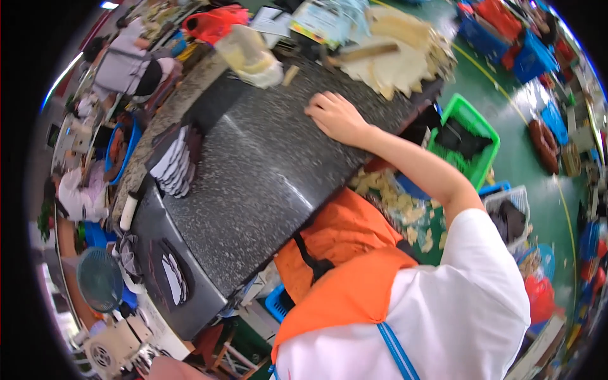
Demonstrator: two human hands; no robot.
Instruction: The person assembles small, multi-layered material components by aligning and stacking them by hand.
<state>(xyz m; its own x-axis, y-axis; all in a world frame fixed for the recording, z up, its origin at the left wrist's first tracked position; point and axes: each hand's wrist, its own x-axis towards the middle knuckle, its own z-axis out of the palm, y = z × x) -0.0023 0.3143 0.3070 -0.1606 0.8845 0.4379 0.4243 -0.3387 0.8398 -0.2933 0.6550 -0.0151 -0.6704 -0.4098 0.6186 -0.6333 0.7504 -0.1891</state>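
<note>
My right hand [337, 118] rests on the speckled dark stone tabletop [253, 171], its fingers loosely bent and a little apart; I see nothing in it. Beyond it are a cloudy plastic jug [244, 50] with yellowish stuff inside, a small tan block [291, 75] and a wooden-handled tool [366, 52] on cream sheet material [396, 73]. At the left of the tabletop stands a fanned stack of dark and pale grey cut pieces [174, 166]. Only a patch of skin, seemingly my left hand or arm [174, 369], shows at the lower edge; its fingers cannot be made out.
A lower dark side surface holds more cut pieces [172, 275]; a sewing machine [117, 345] stands below it. On the right, a green basket [487, 136] and a pale crate [522, 218] sit on the green floor, near scattered cream scraps [380, 190]. People work at the far left.
</note>
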